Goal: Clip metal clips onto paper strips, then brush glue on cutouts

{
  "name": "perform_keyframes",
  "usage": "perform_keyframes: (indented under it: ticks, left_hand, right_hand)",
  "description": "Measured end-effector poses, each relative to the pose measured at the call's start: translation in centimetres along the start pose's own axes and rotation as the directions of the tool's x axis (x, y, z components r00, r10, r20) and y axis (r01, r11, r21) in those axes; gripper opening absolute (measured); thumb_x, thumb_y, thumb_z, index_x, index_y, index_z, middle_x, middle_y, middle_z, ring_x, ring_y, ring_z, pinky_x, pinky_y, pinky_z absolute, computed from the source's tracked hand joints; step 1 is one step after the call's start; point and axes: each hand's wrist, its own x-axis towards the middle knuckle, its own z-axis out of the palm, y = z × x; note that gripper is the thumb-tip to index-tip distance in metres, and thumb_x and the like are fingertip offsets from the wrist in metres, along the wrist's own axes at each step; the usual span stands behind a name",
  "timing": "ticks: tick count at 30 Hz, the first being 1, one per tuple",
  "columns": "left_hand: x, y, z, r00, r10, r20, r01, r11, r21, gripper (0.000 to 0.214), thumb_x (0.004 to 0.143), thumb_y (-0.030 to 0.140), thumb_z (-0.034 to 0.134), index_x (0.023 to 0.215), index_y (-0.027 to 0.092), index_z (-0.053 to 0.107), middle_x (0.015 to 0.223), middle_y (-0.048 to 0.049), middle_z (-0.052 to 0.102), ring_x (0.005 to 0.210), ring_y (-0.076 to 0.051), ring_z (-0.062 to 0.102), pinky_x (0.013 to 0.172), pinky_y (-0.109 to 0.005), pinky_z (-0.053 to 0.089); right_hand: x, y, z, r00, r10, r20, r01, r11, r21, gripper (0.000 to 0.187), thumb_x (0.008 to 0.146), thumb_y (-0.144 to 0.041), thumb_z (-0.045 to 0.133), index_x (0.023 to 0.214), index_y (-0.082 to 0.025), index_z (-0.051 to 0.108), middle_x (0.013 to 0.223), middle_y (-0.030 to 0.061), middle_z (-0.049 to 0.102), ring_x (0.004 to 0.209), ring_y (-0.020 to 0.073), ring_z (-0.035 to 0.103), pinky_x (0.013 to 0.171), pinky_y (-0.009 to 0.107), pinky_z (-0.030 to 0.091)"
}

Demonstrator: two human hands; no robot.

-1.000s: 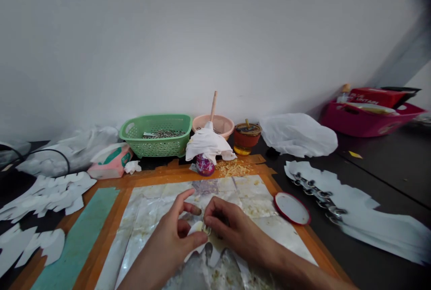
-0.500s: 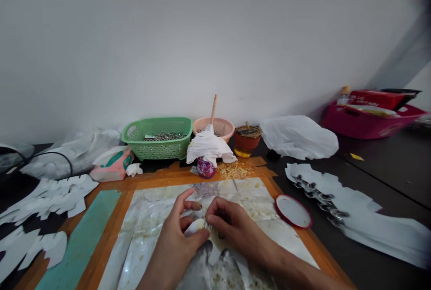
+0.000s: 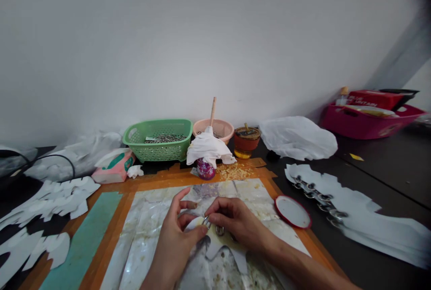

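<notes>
My left hand (image 3: 175,231) grips a curved white paper cutout (image 3: 193,225) from below, with its thumb pressed near the cutout's edge. My right hand (image 3: 232,222) pinches a small metal ring, perhaps a can pull tab (image 3: 206,222), against that cutout, close to my left thumb. A second metal tab (image 3: 219,230) shows just under my right fingers. Both hands hover over a mottled, stained sheet (image 3: 158,236) taped to an orange board (image 3: 116,189). My fingers hide part of the cutout and the tabs.
Ahead stand a green basket (image 3: 158,151) of metal tabs, a pink bowl (image 3: 215,129), a cloth-draped jar (image 3: 208,148) and a red jar (image 3: 247,142). A red-rimmed lid (image 3: 292,211) lies right of the sheet. White cutouts (image 3: 336,195) lie on both sides.
The metal ring now shows more plainly between my fingers, and my hands sit slightly closer together. The whole scene has shifted slightly in view as my head moved.
</notes>
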Motion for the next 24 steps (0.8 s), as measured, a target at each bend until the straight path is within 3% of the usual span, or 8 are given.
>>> perform_keyframes:
  ticks: [13,18,24]
  left_hand:
    - [-0.47,0.80,0.01,0.997,-0.065,0.052,0.067,0.997,-0.039,0.080,0.055,0.019,0.082,0.130,0.030,0.055,0.114,-0.0036,0.056,0.088,-0.016,0.062,0.068,-0.025,0.053]
    - [-0.70,0.87,0.13,0.995,-0.063,0.079,0.067,0.997,-0.048,0.076,0.055,0.016,0.081,0.126,0.030,0.059,0.121,-0.0050,0.056,0.088,-0.015,0.060,0.067,-0.023,0.052]
    - [-0.71,0.63,0.21,0.994,-0.079,0.071,0.083,0.996,-0.045,0.071,0.056,0.015,0.077,0.123,0.030,0.062,0.124,-0.0050,0.058,0.090,-0.016,0.061,0.071,-0.025,0.051]
  right_hand:
    - [-0.15,-0.15,0.07,1.000,-0.008,0.012,0.007,1.000,0.023,0.032,0.081,-0.047,0.076,0.083,-0.016,0.073,0.071,-0.0002,0.066,0.066,0.0129,0.055,0.066,0.026,0.043]
    - [-0.13,0.23,0.46,0.999,-0.029,-0.036,0.030,0.999,0.025,0.035,0.078,-0.050,0.077,0.080,-0.017,0.065,0.072,-0.0007,0.061,0.066,0.0128,0.053,0.061,0.025,0.040]
    - [-0.27,0.52,0.99,0.993,-0.091,-0.071,0.086,0.994,-0.066,0.015,0.083,-0.031,0.071,0.079,-0.018,0.064,0.072,-0.0005,0.060,0.067,0.0144,0.054,0.063,0.026,0.042]
